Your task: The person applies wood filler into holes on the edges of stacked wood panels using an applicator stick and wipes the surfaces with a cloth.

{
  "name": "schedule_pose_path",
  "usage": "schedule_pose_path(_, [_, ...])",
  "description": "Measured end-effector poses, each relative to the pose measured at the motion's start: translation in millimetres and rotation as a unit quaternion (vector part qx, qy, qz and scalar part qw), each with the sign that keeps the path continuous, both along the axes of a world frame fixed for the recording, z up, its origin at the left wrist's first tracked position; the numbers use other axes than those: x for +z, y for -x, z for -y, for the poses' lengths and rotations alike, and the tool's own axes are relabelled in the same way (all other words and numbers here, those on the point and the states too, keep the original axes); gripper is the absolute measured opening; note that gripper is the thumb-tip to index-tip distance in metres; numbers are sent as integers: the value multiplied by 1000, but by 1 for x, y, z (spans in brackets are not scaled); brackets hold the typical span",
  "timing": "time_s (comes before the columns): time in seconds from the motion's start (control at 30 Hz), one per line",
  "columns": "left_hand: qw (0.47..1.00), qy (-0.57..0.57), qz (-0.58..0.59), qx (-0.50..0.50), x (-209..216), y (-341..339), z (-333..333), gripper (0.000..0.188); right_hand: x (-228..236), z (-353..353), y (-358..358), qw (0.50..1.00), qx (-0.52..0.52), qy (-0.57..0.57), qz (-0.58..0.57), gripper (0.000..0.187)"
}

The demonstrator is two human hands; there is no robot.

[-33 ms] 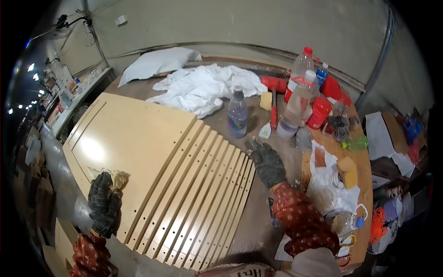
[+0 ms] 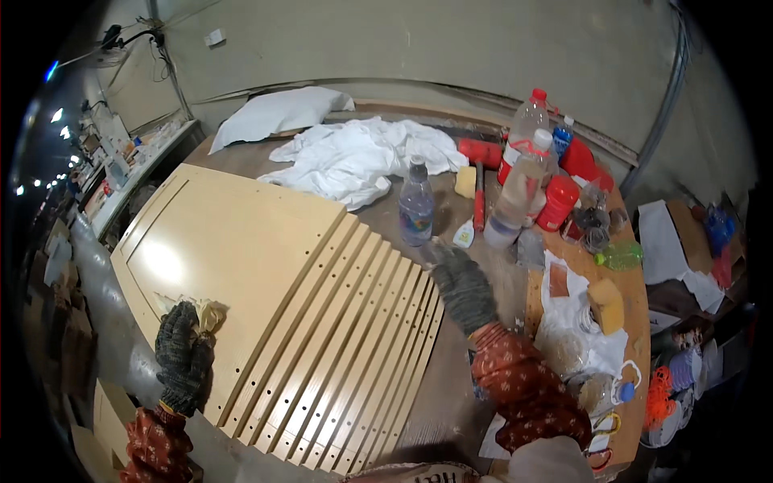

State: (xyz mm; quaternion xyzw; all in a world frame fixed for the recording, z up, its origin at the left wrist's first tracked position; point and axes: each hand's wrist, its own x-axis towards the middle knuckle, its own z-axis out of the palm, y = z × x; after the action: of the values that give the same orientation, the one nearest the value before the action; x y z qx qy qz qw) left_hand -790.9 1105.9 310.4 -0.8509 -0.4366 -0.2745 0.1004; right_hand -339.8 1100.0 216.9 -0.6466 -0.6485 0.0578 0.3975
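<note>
Glossy cream-yellow flat panels [image 2: 241, 233], fanned in an overlapping stack, lie on the brown tabletop [image 2: 439, 386] before you. Your left hand [image 2: 182, 354], in a dark-grey knit glove, is at the top panel's left side, fingers together beside a crumpled yellowish wad [image 2: 212, 315]; can't tell if gripped. Your right hand [image 2: 465, 287], similarly gloved, fingers partly extended, is by the stack's right edge; can't tell if it holds anything.

A brown table [image 2: 509, 278] bears overlapping cream panels [image 2: 233, 241], white cloth [image 2: 342, 159] and a mallet [image 2: 480, 201].
</note>
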Motion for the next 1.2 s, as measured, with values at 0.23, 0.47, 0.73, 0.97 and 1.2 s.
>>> schedule_pose_path(0.23, [999, -16, 45, -19, 6, -2, 5, 44, 25, -65, 75, 938, 247, -159, -187, 44])
schedule_pose_path(0.47, [999, -36, 0, 30, 10, 5, 13, 47, 53, -93, 84, 944, 109, -263, 167, 38])
schedule_pose_path(0.73, [999, -52, 0, 1, 1, 11, 6, 41, 42, -19, 55, 968, -36, -208, 135, 39])
schedule_pose_path(0.97, [991, -9, 106, -76, -23, 19, -19, 35, -4, 121, -1, 923, -297, 112, 217, 59])
schedule_pose_path(1.2, [936, 171, 231, -202, 40, -36, -40, 36, 17, 188, 62, 964, -118, -88, 221, 50])
